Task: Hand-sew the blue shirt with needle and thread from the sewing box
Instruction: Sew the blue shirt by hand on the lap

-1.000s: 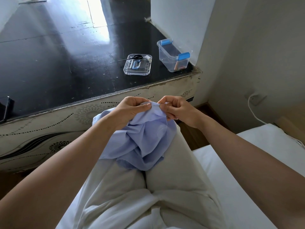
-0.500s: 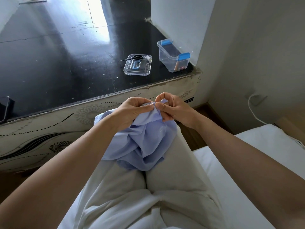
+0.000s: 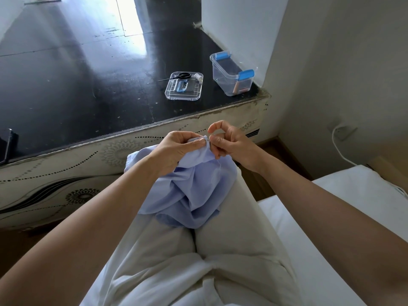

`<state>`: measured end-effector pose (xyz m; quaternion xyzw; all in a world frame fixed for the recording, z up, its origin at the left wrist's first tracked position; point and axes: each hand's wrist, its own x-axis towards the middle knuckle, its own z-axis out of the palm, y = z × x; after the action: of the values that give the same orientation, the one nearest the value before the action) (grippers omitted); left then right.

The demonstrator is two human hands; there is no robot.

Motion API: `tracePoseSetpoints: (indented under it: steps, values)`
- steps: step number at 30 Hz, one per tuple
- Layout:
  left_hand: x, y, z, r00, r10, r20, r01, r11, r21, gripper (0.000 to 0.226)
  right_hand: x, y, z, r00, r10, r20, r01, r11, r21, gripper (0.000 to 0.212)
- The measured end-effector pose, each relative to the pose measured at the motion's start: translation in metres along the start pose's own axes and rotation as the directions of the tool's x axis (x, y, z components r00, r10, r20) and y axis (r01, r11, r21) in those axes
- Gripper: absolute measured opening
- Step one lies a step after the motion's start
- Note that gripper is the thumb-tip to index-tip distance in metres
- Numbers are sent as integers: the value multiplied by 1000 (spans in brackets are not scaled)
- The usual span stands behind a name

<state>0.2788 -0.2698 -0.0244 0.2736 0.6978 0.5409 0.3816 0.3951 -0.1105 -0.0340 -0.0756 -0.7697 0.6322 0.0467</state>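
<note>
The light blue shirt [image 3: 194, 193] lies bunched on my lap over pale trousers. My left hand [image 3: 174, 149] grips a raised fold of the shirt between thumb and fingers. My right hand [image 3: 227, 143] touches the same fold from the right, thumb and middle fingers pinched at the cloth edge, forefinger lifted. The needle is too small to make out; a thin pale thread [image 3: 218, 164] seems to hang below the right hand. The clear sewing box [image 3: 231, 74] with blue clips stands open on the black tabletop, its clear lid [image 3: 184, 88] lying flat beside it.
On the lid lie black scissors [image 3: 183, 75], a white thread spool [image 3: 198, 76] and a small blue tool [image 3: 181, 86]. The black table [image 3: 77, 74] has a patterned front edge. A phone [image 3: 7, 144] sits at the far left. White bedding [image 3: 331, 217] and a white cable [image 3: 340, 151] lie at the right.
My right hand has lifted its forefinger and shifted slightly right, while its other fingers stay pinched at the fold. The left hand keeps its grip on the shirt.
</note>
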Motion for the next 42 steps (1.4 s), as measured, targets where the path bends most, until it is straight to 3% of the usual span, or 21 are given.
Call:
tracePoseSetpoints:
  steps: [4, 6, 8, 10, 15, 20, 22, 24, 26, 28, 29, 31, 32, 33, 34, 35, 36, 38, 40, 42]
  values:
    - [-1, 2, 2, 998, -22, -60, 24, 999, 38, 9, 4, 9, 3, 994, -60, -86, 50, 993, -110, 15]
    - [0, 3, 5, 990, -47, -137, 50, 999, 21, 12, 7, 14, 4, 950, -202, -238, 135, 953, -271, 14]
    - [1, 5, 8, 974, -76, -212, 76, 997, -4, 16, 8, 14, 5, 861, -389, -327, 240, 879, -412, 13]
    - [2, 7, 10, 965, -94, -244, 93, 996, -17, 15, 11, 11, 6, 825, -480, -298, 310, 825, -472, 7]
    - [1, 13, 11, 971, -113, -211, 120, 993, 20, 11, 13, 10, 6, 850, -483, -212, 334, 803, -493, 19]
    - [6, 12, 10, 964, -140, -225, 193, 953, 234, 21, 19, 14, 17, 733, -653, -189, 426, 659, -620, 17]
    - [9, 10, 9, 951, -144, -274, 211, 949, 233, 27, 18, 6, 22, 766, -624, -154, 468, 707, -530, 15]
    - [11, 6, 8, 942, -130, -311, 188, 968, 166, 25, 14, -2, 21, 877, -462, -130, 424, 873, -241, 14]
    - [11, 3, 5, 931, -114, -347, 154, 984, 91, 20, 8, -5, 14, 966, -255, -43, 257, 964, 71, 8]
    - [13, 1, 4, 909, -121, -400, 133, 991, 3, 16, -1, -6, 3, 972, -54, 229, -17, 955, 297, 8]
    - [14, 2, 3, 897, -125, -424, 117, 992, -44, 14, -6, -8, -1, 902, 20, 431, -180, 925, 335, 10]
    - [17, 2, 3, 871, -137, -472, 88, 988, -124, 8, -13, -11, -7, 620, 163, 767, -445, 879, 173, 14]
    - [18, 2, 2, 858, -147, -492, 78, 984, -159, 8, -15, -11, -8, 473, 241, 847, -497, 867, 31, 13]
    - [19, 1, 1, 848, -162, -505, 74, 979, -190, 8, -17, -11, -8, 373, 302, 877, -507, 858, -80, 12]
    - [20, 1, 1, 843, -177, -509, 70, 972, -222, 9, -18, -10, -9, 329, 338, 882, -502, 853, -140, 11]
    - [20, 2, 0, 842, -191, -504, 67, 965, -255, 9, -18, -9, -11, 330, 355, 875, -503, 850, -155, 11]
    - [20, 2, 0, 845, -203, -495, 62, 956, -287, 8, -19, -9, -14, 380, 354, 855, -513, 849, -123, 10]
    - [20, 1, 0, 852, -226, -473, 57, 937, -346, 8, -19, -11, -18, 598, 302, 743, -522, 850, 75, 9]
    - [19, 0, 0, 857, -249, -451, 71, 924, -376, 6, -17, -12, -18, 805, 249, 538, -448, 850, 277, 8]
    - [19, -1, -1, 862, -268, -430, 86, 914, -397, 6, -9, -11, -13, 934, 230, 275, -300, 921, 249, 8]
